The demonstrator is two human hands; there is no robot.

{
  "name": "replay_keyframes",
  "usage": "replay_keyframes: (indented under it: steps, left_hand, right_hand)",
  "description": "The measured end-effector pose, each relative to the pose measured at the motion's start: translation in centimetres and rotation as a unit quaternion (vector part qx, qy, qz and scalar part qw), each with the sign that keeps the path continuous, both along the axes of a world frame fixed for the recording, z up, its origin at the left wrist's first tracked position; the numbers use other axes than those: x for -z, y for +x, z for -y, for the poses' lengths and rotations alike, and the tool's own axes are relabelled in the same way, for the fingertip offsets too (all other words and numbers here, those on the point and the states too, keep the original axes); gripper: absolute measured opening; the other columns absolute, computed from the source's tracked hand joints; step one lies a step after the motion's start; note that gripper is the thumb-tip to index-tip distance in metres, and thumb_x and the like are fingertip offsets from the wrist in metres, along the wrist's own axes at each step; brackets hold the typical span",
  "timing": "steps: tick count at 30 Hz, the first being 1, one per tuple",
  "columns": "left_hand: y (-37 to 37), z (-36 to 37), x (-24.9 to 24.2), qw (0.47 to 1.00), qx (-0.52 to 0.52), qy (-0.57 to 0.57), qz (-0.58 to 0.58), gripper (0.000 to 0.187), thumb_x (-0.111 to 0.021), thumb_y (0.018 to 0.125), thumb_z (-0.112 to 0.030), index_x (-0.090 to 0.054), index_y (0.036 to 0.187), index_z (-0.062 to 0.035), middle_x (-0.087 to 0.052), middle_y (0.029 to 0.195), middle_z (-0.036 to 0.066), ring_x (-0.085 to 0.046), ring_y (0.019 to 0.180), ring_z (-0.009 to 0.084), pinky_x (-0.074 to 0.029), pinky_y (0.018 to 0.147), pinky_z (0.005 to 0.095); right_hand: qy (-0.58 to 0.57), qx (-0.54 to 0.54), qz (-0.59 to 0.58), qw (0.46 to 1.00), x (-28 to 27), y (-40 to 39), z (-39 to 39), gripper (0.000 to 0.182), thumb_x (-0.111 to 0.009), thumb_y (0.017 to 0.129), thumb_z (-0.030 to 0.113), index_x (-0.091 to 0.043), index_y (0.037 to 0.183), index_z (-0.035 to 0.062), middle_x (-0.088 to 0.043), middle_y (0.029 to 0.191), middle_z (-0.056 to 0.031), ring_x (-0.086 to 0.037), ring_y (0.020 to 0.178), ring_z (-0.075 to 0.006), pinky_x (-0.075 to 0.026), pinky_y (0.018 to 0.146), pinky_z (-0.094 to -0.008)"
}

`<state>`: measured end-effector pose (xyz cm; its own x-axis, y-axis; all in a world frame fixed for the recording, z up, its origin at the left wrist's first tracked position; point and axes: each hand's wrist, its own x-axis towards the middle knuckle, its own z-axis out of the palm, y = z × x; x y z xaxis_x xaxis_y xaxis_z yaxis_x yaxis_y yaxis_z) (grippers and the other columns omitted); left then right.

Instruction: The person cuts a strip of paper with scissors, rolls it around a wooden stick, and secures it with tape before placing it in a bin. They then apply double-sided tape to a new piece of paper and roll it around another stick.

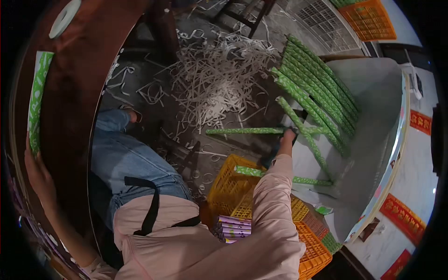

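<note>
At the left, my left hand (pixel 38 175) closes around the lower end of a green and white patterned roll (pixel 38 98) on the dark brown table (pixel 74 116). My right arm reaches out over the large pale box (pixel 373 121). There my right hand (pixel 288 137), partly shadowed, is closed on a long green patterned tube (pixel 245 131) that lies sideways across the box's edge. Several more green tubes (pixel 317 84) lean side by side in the box. Beside my right hand, one loose tube (pixel 305 135) slants across, and another tube (pixel 249 171) passes beneath my forearm.
Curled white paper strips (pixel 219 84) pile on the floor. Orange crates (pixel 228 182) stand by my right side, with purple rolls (pixel 233 228) inside. A white tape-like ring (pixel 64 18) lies on the table. A grey crate (pixel 324 25) and an orange basket (pixel 371 21) stand behind.
</note>
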<state>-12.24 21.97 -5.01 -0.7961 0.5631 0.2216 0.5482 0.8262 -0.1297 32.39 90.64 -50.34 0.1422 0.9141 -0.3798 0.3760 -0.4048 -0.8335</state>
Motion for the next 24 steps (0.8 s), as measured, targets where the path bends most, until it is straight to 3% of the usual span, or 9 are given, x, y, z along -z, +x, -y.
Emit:
replay_keyframes:
  steps: [1,3,5,7,10,12,14,19,24]
  left_hand:
    - [-0.2,0.3,0.1,1.000,0.004,-0.008,-0.004,0.042,-0.038,0.103,-0.002,-0.039,0.145,-0.0030,-0.047,0.143,0.015,-0.047,0.131,0.0303,-0.040,0.106,0.0378]
    - [-0.4,0.7,0.5,1.000,0.009,0.011,-0.003,0.043,-0.038,0.103,-0.003,-0.038,0.145,-0.0031,-0.047,0.143,0.016,-0.047,0.131,0.0307,-0.040,0.106,0.0379]
    - [-0.6,0.9,0.7,1.000,0.011,0.028,-0.001,0.043,-0.038,0.103,-0.004,-0.038,0.146,-0.0031,-0.046,0.143,0.017,-0.047,0.131,0.0311,-0.039,0.105,0.0380]
    - [-1.0,1.0,0.5,1.000,0.017,0.010,0.007,0.043,-0.038,0.103,-0.005,-0.037,0.146,-0.0034,-0.045,0.144,0.017,-0.046,0.131,0.0323,-0.040,0.105,0.0386]
    - [-0.9,0.7,0.6,1.000,-0.009,0.007,0.000,0.044,-0.038,0.103,-0.005,-0.037,0.147,-0.0034,-0.045,0.144,0.017,-0.046,0.130,0.0331,-0.040,0.104,0.0391]
    - [-0.5,-0.3,0.5,1.000,-0.012,0.014,0.002,0.044,-0.038,0.103,-0.005,-0.037,0.147,-0.0034,-0.046,0.144,0.017,-0.046,0.130,0.0333,-0.040,0.105,0.0389]
    - [-0.1,-0.8,0.3,1.000,-0.021,0.016,0.002,0.044,-0.038,0.103,-0.005,-0.037,0.147,-0.0033,-0.046,0.144,0.017,-0.046,0.131,0.0334,-0.040,0.105,0.0387]
    - [-0.1,-0.2,0.8,0.999,-0.052,0.005,-0.001,0.046,-0.040,0.102,-0.005,-0.036,0.148,-0.0050,-0.047,0.140,0.019,-0.050,0.122,0.0362,-0.042,0.098,0.0403]
    - [0.7,-3.1,-0.4,0.996,-0.065,0.058,0.028,0.047,-0.038,0.102,-0.005,-0.036,0.149,-0.0072,-0.050,0.132,0.021,-0.051,0.115,0.0386,-0.042,0.095,0.0414]
  right_hand:
    - [0.042,-0.005,0.017,0.999,2.1,2.3,-2.7,0.038,-0.050,0.097,0.023,-0.053,0.129,0.0025,-0.058,0.121,-0.0116,-0.056,0.101,-0.0242,-0.048,0.085,-0.0389]
    - [0.050,0.032,0.061,0.996,-4.4,-2.2,0.5,0.041,-0.052,0.096,0.026,-0.050,0.132,0.0076,-0.057,0.120,-0.0109,-0.056,0.098,-0.0247,-0.049,0.080,-0.0395]
    - [0.028,0.084,-0.054,0.995,-7.6,-3.6,0.9,0.050,-0.051,0.098,0.026,-0.042,0.143,0.0036,-0.048,0.140,-0.0130,-0.052,0.119,-0.0250,-0.043,0.098,-0.0390]
    - [-0.030,0.168,-0.092,0.981,-14.2,-6.8,3.1,0.049,-0.054,0.097,0.029,-0.045,0.137,0.0014,-0.050,0.137,-0.0128,-0.052,0.116,-0.0278,-0.043,0.096,-0.0401]
    - [0.095,0.138,-0.112,0.979,-8.6,-3.5,1.1,0.052,-0.056,0.096,0.027,-0.038,0.137,0.0014,-0.051,0.132,-0.0155,-0.056,0.110,-0.0293,-0.049,0.085,-0.0432]
    - [0.123,0.252,-0.102,0.955,-11.8,-5.5,2.5,0.058,-0.054,0.096,0.027,-0.030,0.142,0.0014,-0.049,0.134,-0.0186,-0.057,0.110,-0.0300,-0.051,0.086,-0.0435]
    - [0.170,0.277,-0.223,0.919,-13.4,-6.1,3.4,0.059,-0.052,0.098,0.029,-0.026,0.144,0.0039,-0.048,0.136,-0.0200,-0.057,0.111,-0.0322,-0.052,0.088,-0.0456]
    - [0.061,0.418,-0.347,0.838,-16.1,-3.3,3.0,0.061,-0.046,0.100,0.039,-0.023,0.149,0.0116,-0.048,0.137,-0.0190,-0.059,0.109,-0.0344,-0.057,0.081,-0.0524]
    - [0.050,0.453,-0.377,0.806,-17.7,1.6,-0.9,0.055,-0.054,0.097,0.040,-0.035,0.138,0.0083,-0.052,0.129,-0.0204,-0.062,0.098,-0.0351,-0.059,0.075,-0.0487]
